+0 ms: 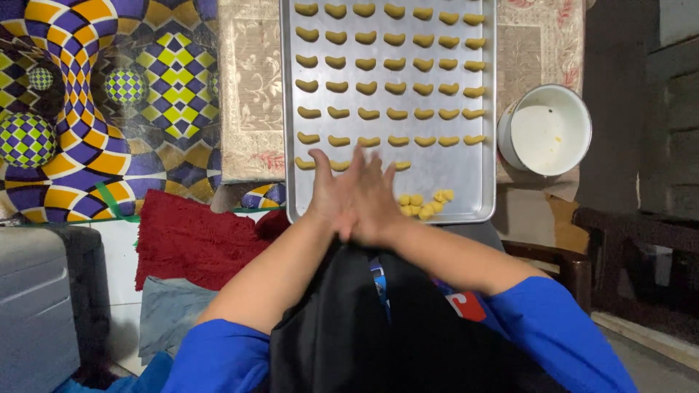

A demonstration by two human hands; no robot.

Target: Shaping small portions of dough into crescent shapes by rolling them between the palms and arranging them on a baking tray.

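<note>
A swirling purple, yellow and orange checkered cloth (pixel 109 109) covers the surface on the left, and beside it lies a beige floral mat (pixel 251 87) that runs under the long rectangular silver metal baking tray (pixel 484 182). The tray holds rows of small yellow crescent-shaped dough pieces (pixel 397 65), laid in neat lines from the far end down to a partly filled row near the person. A dark red fluffy towel (pixel 193 240) lies just off the tray's near left corner, and a grey box-like container (pixel 33 306) stands at the lower left. To the right of the tray, near its edge, stands a round white enamel bowl (pixel 550 131) with a pale inside.

Over the near end of the tray the left hand (pixel 335 196) and the right hand (pixel 371 200) are pressed together, palm against palm with fingers stretched flat and pointing away (whether a bit of dough lies between the palms cannot be told, since they hide whatever is there). Just right of the hands, on the tray's near edge, sits a little cluster of unshaped yellow dough balls (pixel 426 204), apart from the fingers, while the nearest crescents of the last row lie just beyond the fingertips
</note>
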